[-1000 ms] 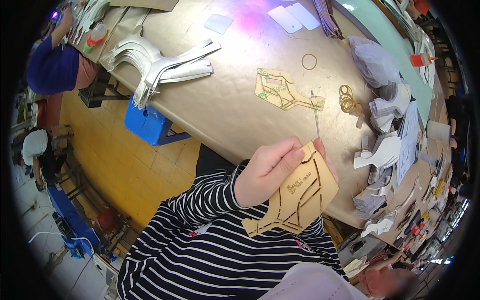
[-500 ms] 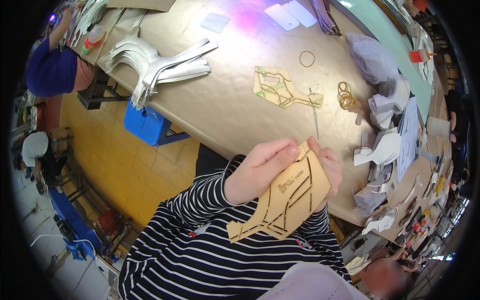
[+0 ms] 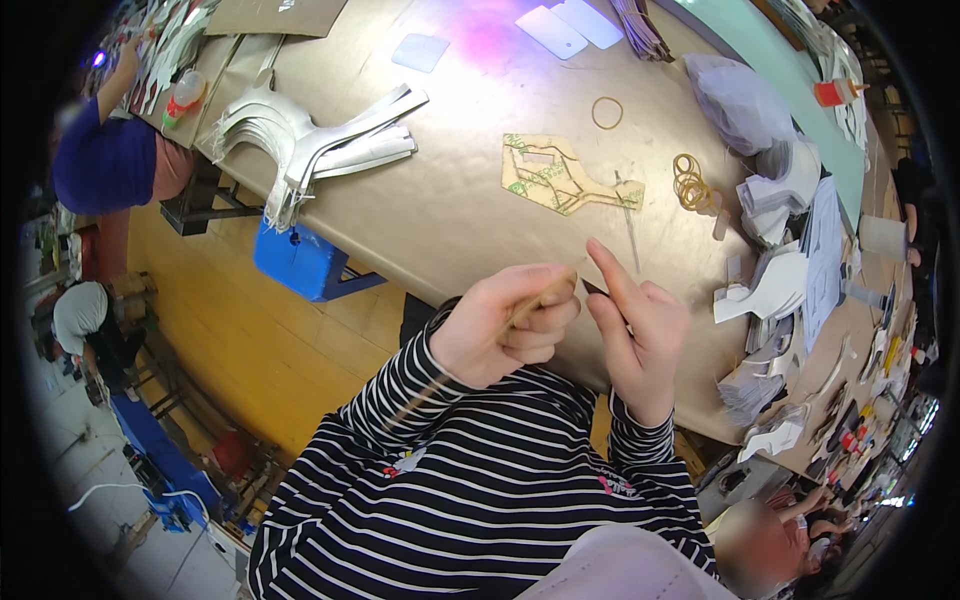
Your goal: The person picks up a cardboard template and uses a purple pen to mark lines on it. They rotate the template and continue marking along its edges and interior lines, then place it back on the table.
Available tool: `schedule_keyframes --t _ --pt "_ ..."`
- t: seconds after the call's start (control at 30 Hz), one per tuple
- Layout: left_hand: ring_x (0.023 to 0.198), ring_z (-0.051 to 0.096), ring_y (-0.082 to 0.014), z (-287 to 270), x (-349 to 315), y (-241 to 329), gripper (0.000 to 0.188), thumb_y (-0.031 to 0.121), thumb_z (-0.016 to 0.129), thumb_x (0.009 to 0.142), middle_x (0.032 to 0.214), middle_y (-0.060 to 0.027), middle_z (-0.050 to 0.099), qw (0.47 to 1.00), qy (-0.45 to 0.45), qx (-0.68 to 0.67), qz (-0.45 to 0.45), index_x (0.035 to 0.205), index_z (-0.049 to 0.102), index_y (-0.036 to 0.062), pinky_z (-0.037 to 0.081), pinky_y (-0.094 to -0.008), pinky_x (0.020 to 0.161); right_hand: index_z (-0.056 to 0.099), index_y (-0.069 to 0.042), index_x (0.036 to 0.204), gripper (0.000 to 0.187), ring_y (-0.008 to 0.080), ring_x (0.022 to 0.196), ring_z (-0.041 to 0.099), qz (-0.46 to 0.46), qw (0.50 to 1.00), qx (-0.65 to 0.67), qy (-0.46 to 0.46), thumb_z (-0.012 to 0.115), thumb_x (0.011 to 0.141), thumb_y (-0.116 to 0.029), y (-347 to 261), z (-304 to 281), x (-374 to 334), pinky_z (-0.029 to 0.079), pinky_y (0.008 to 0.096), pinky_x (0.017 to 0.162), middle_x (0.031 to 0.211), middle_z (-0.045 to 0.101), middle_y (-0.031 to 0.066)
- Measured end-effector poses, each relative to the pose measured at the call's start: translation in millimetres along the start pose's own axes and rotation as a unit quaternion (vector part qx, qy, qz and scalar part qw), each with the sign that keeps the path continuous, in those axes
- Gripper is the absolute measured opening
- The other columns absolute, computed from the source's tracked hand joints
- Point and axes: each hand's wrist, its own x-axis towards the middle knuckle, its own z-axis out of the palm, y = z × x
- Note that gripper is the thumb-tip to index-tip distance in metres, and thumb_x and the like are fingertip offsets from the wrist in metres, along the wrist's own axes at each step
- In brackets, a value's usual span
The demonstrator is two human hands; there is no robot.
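My left hand [image 3: 505, 325] is closed round a tan pattern board [image 3: 552, 288] turned nearly edge-on, so its slotted face is hidden. Facing it, my right hand [image 3: 645, 340] has its index finger stretched and its thumb raised. A thin dark object [image 3: 594, 288] shows by that thumb and seems to run back into the right hand; its kind is unclear. Beyond both hands, a second slotted pattern board [image 3: 530, 190] with green marks lies flat on the table. A slim metal rod [image 3: 632, 245] lies across its narrow end.
Rubber bands [image 3: 690, 182] lie to the right, and one loose band [image 3: 594, 113] farther off. Stacked white cut pieces [image 3: 780, 285] line the table's right side. A bundle of white strips [image 3: 300, 140] lies left, above a blue stool [image 3: 290, 265]. Another person [image 3: 95, 165] sits far left.
The pattern board has turned from face-up to edge-on in my left hand. My right hand has let go of its edge and moved apart from it.
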Motion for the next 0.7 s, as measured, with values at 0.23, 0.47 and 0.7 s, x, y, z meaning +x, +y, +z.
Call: schedule_keyframes --t 0.23,0.47,0.7 --pt "0.046 0.027 -0.0053 -27.7 3.4 -1.4 0.021 0.018 0.035 0.098 0.063 0.0018 0.035 0.992 -0.052 -0.118 -0.007 0.086 0.046 0.0048 0.023 -0.0198 0.041 0.058 -0.008 0.124 0.043 0.0179 0.04 0.043 0.067 0.996 0.055 -0.008 0.064 0.082 -0.01 -4.3 13.2 3.5 0.035 0.0287 0.044 0.059 0.057 0.0062" --pt "0.046 0.027 -0.0052 -27.8 5.7 0.4 0.022 0.02 0.037 0.098 0.063 0.0022 0.034 0.994 -0.053 -0.1 0.009 0.085 0.047 0.0048 0.023 -0.02 0.041 0.058 -0.013 0.124 0.04 0.022 0.041 0.048 0.085 0.995 0.038 -0.034 0.061 0.084 -0.013 -3.1 11.8 4.2 0.038 0.0311 0.044 0.062 0.062 0.0071" --pt "0.042 0.026 -0.0048 1.0 6.0 -4.0 0.024 0.024 0.039 0.098 0.055 0.0041 0.034 0.971 0.148 0.16 0.094 0.085 0.048 0.0064 0.021 -0.0208 0.039 0.057 -0.013 0.126 0.042 0.0225 0.042 0.05 0.116 0.985 0.124 -0.022 0.062 0.084 -0.01 -2.2 13.5 4.9 0.038 0.0313 0.044 0.059 0.057 0.01"
